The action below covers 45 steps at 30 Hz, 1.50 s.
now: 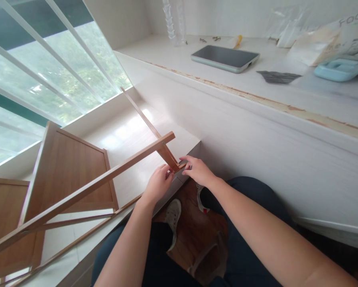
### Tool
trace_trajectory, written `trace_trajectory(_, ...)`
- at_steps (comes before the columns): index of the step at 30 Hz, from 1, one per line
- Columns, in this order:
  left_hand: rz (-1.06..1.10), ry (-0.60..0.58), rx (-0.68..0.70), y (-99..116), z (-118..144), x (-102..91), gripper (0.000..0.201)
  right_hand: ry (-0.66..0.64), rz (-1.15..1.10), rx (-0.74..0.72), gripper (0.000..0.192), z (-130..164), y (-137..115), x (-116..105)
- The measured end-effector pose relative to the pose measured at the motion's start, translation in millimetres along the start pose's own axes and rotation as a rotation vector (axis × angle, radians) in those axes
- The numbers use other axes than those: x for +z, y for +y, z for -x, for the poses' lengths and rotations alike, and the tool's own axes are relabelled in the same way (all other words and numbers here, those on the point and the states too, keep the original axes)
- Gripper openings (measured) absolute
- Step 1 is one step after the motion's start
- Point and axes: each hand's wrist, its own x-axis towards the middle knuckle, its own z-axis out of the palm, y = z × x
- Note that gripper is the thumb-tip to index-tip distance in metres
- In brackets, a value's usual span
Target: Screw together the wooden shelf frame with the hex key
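A brown wooden frame (pixel 113 173) with slim bars and panels rests on the white window ledge, tilted across it. My left hand (pixel 159 183) has its fingers curled at the lower corner of the frame, against a short wooden board (pixel 168 156). Just to the right, my right hand (pixel 198 170) is at the same corner, with thumb and fingers bent close together. Something small seems to be between them, too small to name. A long wooden bar (pixel 141 115) runs from this corner up toward the window.
Above on the right, a white shelf (pixel 167 54) with a chipped edge holds a phone (pixel 227 57), several screws (pixel 216 38), plastic bags (pixel 313 46) and a light blue object (pixel 340 68). Wooden panels (pixel 74 171) stand at left by the barred window (pixel 62 67). My shoes (pixel 173 217) are below.
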Motion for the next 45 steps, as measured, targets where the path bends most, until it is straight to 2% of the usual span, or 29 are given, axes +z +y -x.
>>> trace_trajectory(6, 0.003, -0.012, -0.004, 4.0, -2.9, -4.9, 0.036, 0.015, -0.002, -0.004, 0.057, -4.2, 0.1, 6.0)
trace_trajectory(12, 0.054, 0.003, -0.052, -2.4, -3.2, -9.2, 0.029, 0.117, -0.001, 0.010, 0.044, 0.4, -0.2, 16.3)
trace_trajectory(20, 0.122, 0.163, -0.146, -5.6, -15.6, -8.6, 0.029, 0.223, 0.029, 0.003, 0.040, 6.8, -2.1, 31.6)
trace_trajectory(27, 0.134, 0.280, -0.119, -3.1, -37.6, -3.1, 0.027, 0.255, 0.110, 0.002, 0.036, 9.4, -5.5, 35.6)
trace_trajectory(32, 0.088, 0.267, -0.089, -1.7, -45.4, -9.7, 0.033, 0.265, 0.142, -0.011, 0.040, 8.7, -4.6, 39.6)
trace_trajectory(38, 0.028, 0.228, -0.049, -9.3, -46.2, -12.9, 0.031, 0.271, 0.171, -0.028, 0.039, 10.4, -3.1, 43.6)
trace_trajectory(45, 0.070, 0.184, -0.011, -13.0, -43.7, -15.4, 0.034, 0.234, 0.203, -0.054, 0.035, 12.2, -1.8, 40.4)
